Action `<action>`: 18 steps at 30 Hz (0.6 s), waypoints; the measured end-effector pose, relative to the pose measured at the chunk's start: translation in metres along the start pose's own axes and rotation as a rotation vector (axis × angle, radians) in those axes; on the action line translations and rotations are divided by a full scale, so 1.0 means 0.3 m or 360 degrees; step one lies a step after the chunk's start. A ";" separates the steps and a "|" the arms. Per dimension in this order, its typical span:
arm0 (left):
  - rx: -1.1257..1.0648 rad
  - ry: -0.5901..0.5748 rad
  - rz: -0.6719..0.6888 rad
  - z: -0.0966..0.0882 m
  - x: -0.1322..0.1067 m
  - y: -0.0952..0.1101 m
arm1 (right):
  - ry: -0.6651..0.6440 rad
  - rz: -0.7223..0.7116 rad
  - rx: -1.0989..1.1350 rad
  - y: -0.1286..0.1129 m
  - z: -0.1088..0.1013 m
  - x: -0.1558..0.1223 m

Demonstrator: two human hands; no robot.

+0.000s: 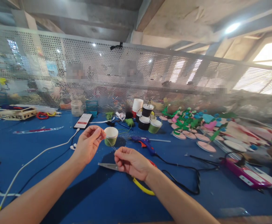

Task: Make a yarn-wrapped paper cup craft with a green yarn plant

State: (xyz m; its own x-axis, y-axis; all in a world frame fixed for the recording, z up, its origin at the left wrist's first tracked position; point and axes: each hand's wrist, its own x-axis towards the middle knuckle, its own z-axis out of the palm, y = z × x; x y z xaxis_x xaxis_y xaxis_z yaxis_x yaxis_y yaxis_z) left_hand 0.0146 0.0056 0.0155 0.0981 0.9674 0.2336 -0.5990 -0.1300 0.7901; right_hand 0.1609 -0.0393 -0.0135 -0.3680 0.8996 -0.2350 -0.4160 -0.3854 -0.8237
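A thin pale strand [111, 145] runs between my two hands over the blue table. Thumb and fingers of my left hand [88, 143] are pinched on its upper end. Lower and nearer, my right hand [131, 161] pinches the other end. Just behind the strand stands a small paper cup [111, 140], white inside with a green wrapping. Beneath my right hand lies a pair of scissors [109, 166] with yellow and red handles, partly covered by that hand. A blue glue gun [145, 144] with an orange trigger rests to the right of the cup.
Behind are black and green cups [144, 123] with handles, a stack of white cups [138, 105] and green yarn [129, 122]. Paper flowers on pink discs [189, 133] fill the right, near a purple power strip [245, 174]. A phone [83, 120] and white cable [40, 154] lie left.
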 end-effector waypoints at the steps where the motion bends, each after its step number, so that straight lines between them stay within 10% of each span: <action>1: 0.0006 0.0008 0.0004 -0.001 0.001 0.000 | 0.0001 -0.0003 -0.0013 0.000 0.001 0.000; 11: -0.0024 0.0081 -0.0109 0.002 -0.009 -0.014 | 0.0063 0.0006 -0.0025 -0.007 -0.002 -0.004; 18: 0.0263 -0.0287 -0.0441 0.006 -0.049 -0.057 | 0.0000 -0.0017 0.0026 -0.018 -0.012 -0.009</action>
State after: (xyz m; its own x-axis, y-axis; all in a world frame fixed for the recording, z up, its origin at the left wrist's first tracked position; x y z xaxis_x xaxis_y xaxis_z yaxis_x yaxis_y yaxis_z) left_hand 0.0248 -0.0068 -0.0002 0.3858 0.9188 0.0827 -0.3955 0.0837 0.9147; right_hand 0.1672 -0.0388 -0.0104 -0.3638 0.9036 -0.2264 -0.4335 -0.3793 -0.8174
